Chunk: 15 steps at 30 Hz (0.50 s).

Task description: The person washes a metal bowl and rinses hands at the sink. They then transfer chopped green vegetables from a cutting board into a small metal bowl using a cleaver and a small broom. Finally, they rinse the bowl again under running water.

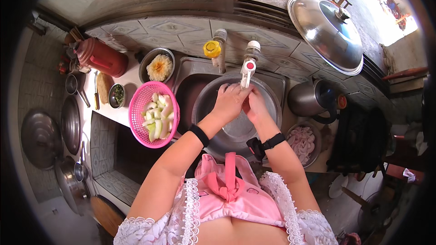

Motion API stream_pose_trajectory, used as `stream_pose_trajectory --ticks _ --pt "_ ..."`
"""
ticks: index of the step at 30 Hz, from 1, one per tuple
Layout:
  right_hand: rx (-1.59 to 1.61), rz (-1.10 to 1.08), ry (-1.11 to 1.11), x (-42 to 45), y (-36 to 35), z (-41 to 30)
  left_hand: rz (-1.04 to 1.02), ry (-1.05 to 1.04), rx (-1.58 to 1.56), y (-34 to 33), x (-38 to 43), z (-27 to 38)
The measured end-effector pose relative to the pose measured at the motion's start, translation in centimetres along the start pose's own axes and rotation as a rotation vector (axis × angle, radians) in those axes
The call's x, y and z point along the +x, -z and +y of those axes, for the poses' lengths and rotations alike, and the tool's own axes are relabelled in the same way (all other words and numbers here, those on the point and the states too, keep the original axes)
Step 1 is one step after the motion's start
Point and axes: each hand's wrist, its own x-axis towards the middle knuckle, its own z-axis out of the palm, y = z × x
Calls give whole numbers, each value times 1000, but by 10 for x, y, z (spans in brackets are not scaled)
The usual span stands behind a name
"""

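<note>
My left hand and my right hand meet under the spout of a white tap with a red dot on its handle. The hands touch each other, palms turned away from view. Their fingertips are partly hidden, and I see nothing held in them. Below them a large round metal basin sits in the stainless steel sink. To the left, a pink plastic colander holds pale green cut vegetable pieces.
A second tap has a yellow handle. Left stand a metal bowl, a small bowl of chopped greens and a red thermos flask. Right are a steel kettle and a bowl of sliced pinkish food. A domed lid leans at the window.
</note>
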Motion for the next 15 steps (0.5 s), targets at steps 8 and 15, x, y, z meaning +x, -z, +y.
stream_pose_trajectory --ticks 8,15 --pt "-1461 116 719 -50 50 -45 -165 213 -745 9 0 -37" --pt "-1821 270 296 -66 129 -37 1 298 -277 5 -43 -81"
